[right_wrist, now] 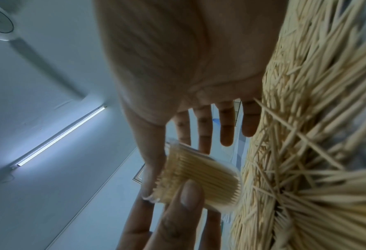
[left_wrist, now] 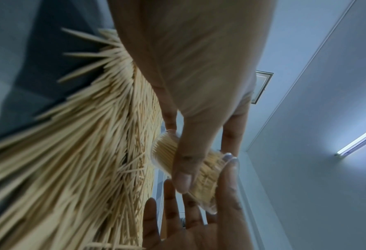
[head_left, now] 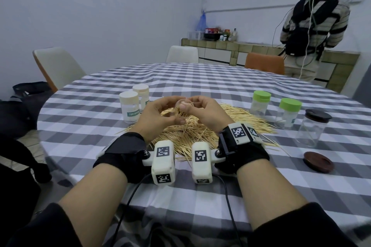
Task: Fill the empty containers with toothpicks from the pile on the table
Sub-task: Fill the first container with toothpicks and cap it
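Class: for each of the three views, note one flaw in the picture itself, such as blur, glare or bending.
Head view: wide-angle bending curves the table edge. Left wrist view: the ceiling lamp glares; the near toothpicks smear. Right wrist view: the held container and palm are soft.

Grey-and-white checked tablecloth [head_left: 210, 84]; pale tan wooden toothpick pile [head_left: 200, 132]; two lime-green plastic lids [head_left: 261, 96]; two cream plastic lids [head_left: 129, 97]; dark brown round lid [head_left: 318, 161].

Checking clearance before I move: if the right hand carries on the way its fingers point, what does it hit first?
Probably the left hand: the right hand points left across the small jar both hold above the toothpick pile. Depth is uncertain.
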